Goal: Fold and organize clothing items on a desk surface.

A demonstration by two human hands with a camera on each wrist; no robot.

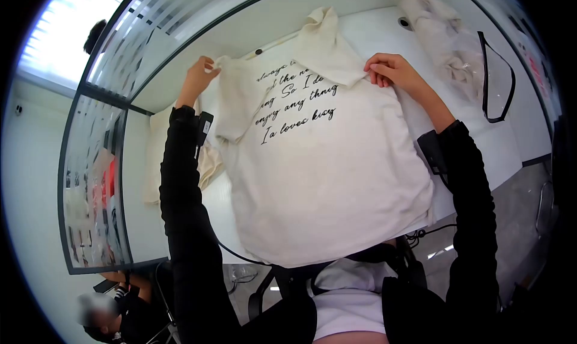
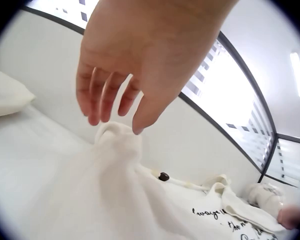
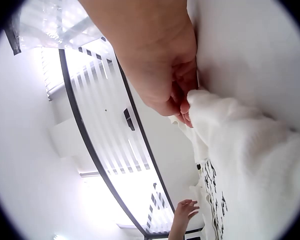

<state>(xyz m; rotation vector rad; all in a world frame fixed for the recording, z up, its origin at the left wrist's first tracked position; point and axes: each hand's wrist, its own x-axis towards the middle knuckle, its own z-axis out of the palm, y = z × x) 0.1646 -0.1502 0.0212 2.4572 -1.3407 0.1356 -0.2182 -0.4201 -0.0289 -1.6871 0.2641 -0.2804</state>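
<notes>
Lengthwise, the cream lettered sweatshirt (image 1: 336,175) is laid out from the body on the white table (image 1: 502,151), between both hands. Its far-right edge is pinched by the right hand (image 1: 395,71); the left hand (image 1: 200,78) is held loose-fingered at the far-left corner, though contact cannot be told.

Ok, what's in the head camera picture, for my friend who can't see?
A cream shirt with black cursive lettering lies on a white table. The right hand pinches the shirt; the left hand is beside its opposite edge.
</notes>
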